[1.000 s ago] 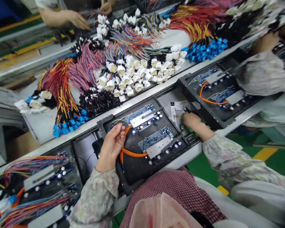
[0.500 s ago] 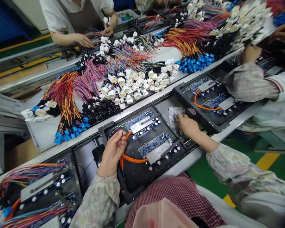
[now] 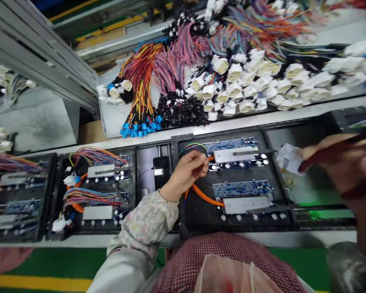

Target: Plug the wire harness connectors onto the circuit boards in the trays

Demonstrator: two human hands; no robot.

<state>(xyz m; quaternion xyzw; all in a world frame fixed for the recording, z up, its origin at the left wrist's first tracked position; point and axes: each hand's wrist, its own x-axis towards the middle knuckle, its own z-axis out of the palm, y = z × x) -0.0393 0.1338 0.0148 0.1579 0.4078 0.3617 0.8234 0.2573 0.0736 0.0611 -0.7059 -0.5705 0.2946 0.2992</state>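
My left hand (image 3: 187,173) is closed in a pinch above the left part of a black tray (image 3: 198,219); anything between the fingertips is too small to make out. Orange cables (image 3: 205,196) run beside and below the fingers. The tray bears an upper blue circuit board (image 3: 232,145) and a lower blue circuit board (image 3: 242,189), each with a silver metal plate. At the right my right hand (image 3: 332,167), blurred and close to the camera, grips a dark red-handled tool (image 3: 326,154) that looks like pliers. Near its fingers lies a white printed label (image 3: 289,158).
Wire bundles with white connectors (image 3: 234,89) and blue connectors (image 3: 140,129) lie on the shelf behind. Further trays with wired boards, such as a wired tray (image 3: 59,199), stand to the left. A metal post (image 3: 45,53) rises at the upper left.
My view has swung left, bringing more trays on the left into sight. My right hand has risen from beside the label towards the camera, now with the red-handled tool. My left hand stays pinched.
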